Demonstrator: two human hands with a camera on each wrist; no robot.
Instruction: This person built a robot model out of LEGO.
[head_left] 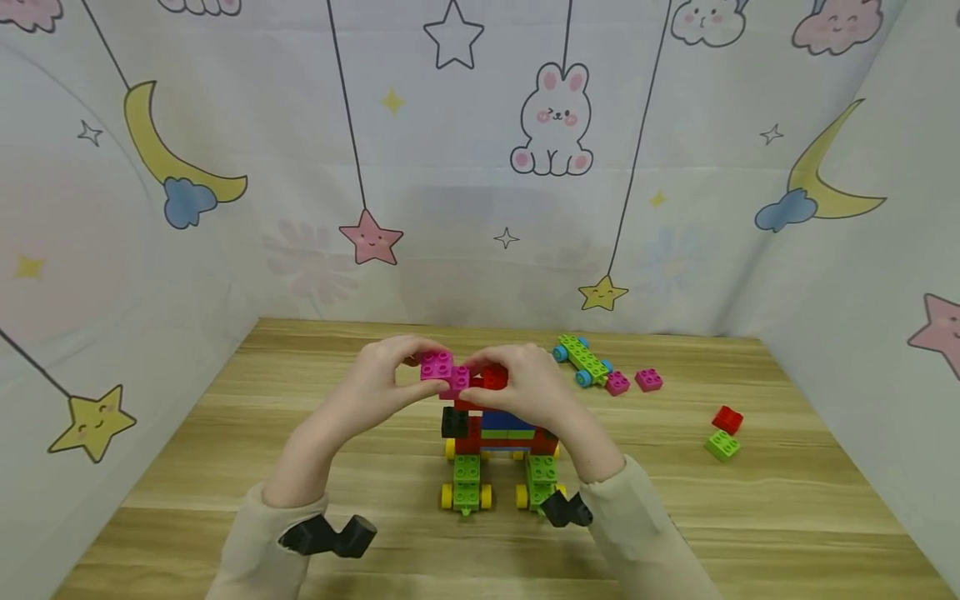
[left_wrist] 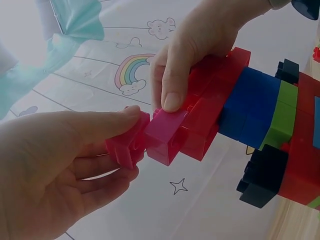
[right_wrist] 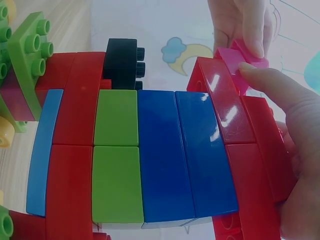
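Observation:
My left hand (head_left: 378,375) pinches a pink toy brick (left_wrist: 131,142) between thumb and fingers. Right against it sits a second pink brick (left_wrist: 166,136), at the end of the red bricks topping a brick build. My right hand (head_left: 528,387) grips that top, its thumb pressing the second pink brick and its palm round a red brick (right_wrist: 270,150). Lower in the build come blue bricks (right_wrist: 161,155), light green bricks (right_wrist: 117,170) and a red layer (right_wrist: 72,150). A black brick (head_left: 453,422) sticks out at its left side. Green bases (head_left: 467,483) with yellow wheels carry the build.
On the wooden table (head_left: 360,542), a green car base (head_left: 583,358) with blue wheels stands at the back right beside loose pink bricks (head_left: 648,380). Farther right lie a red brick (head_left: 727,419) and a green brick (head_left: 723,446). Printed curtains (head_left: 480,192) enclose the table.

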